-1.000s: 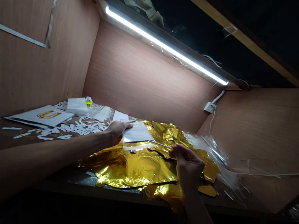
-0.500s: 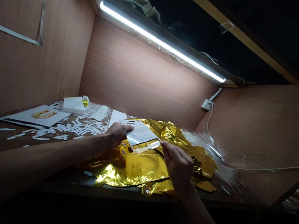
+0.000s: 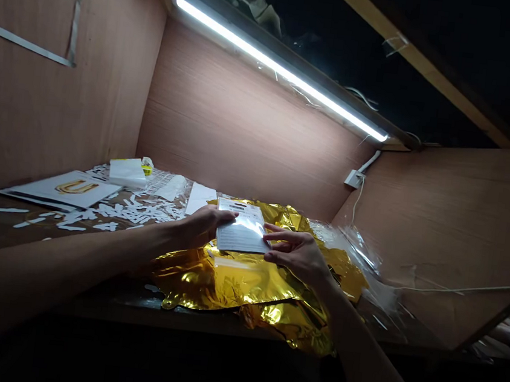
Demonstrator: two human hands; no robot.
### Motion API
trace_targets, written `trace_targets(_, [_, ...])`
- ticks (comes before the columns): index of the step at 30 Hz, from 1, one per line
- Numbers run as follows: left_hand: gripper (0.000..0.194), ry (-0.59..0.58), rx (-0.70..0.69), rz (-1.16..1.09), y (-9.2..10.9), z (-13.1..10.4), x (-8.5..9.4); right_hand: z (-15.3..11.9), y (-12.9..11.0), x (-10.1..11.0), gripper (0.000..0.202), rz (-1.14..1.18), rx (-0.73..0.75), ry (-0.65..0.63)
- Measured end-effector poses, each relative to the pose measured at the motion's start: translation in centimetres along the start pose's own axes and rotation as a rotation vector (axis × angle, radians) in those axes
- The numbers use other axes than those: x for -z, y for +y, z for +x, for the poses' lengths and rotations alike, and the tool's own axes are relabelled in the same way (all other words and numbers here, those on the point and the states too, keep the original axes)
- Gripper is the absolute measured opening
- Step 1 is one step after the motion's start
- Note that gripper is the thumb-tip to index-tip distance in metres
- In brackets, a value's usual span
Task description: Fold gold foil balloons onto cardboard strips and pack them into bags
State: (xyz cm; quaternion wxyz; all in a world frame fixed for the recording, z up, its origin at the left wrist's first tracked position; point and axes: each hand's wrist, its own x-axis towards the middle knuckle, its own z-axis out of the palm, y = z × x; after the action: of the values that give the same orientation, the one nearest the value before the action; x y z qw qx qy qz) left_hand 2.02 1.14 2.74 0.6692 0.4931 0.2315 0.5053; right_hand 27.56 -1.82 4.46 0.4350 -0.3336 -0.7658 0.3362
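Note:
A white printed card in a shiny clear plastic sleeve [image 3: 244,229] is held up over a heap of gold foil balloons [image 3: 236,283]. My left hand [image 3: 203,225] grips its left edge, thumb on the face and fingers mostly hidden behind. My right hand [image 3: 298,250] is closed at the right edge, with fingertips on the face and the thumb near the lower right corner. The sleeve's clear flap does not stick out from the lower edge.
White paper strips [image 3: 139,210] lie scattered on the left. Behind them are a stack of white sheets [image 3: 127,173] and a packet with a gold U [image 3: 77,187]. Clear plastic bags [image 3: 358,250] lie right; a light tube [image 3: 277,66] hangs overhead.
The sleeved card has turned more upright, and the clear flap along its lower edge no longer sticks out. My right hand has moved from the flap's corner onto the sleeve's right side.

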Motion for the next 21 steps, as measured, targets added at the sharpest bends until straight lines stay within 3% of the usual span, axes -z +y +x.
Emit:
trace_targets(4, [0.022,-0.040,0.104,-0.016,0.0,0.3,0.6,0.3,0.9,-0.3,0.034,-0.193,0.125,0.265])
trace_targets(6, [0.024,-0.065,0.145,0.048,-0.1,0.3,0.8,0.0,1.1,-0.7,0.026,-0.429,0.248,0.309])
trace_targets(9, [0.028,-0.140,0.145,0.082,-0.3,0.0,1.1,-0.6,0.6,-2.1,0.009,-0.767,0.450,0.271])
trace_targets(11, [0.028,-0.190,0.147,0.091,-0.5,-0.2,1.0,-1.0,0.1,-3.6,0.008,-0.851,0.527,0.190])
trace_targets(15, [0.026,-0.226,0.124,0.121,-1.1,-0.3,0.9,-0.9,-0.1,-6.1,0.008,-0.801,0.555,0.036])
trace_targets(21, [0.017,-0.165,0.138,0.171,-1.2,-0.6,0.4,-0.2,0.5,-7.0,0.005,-0.692,0.506,0.031])
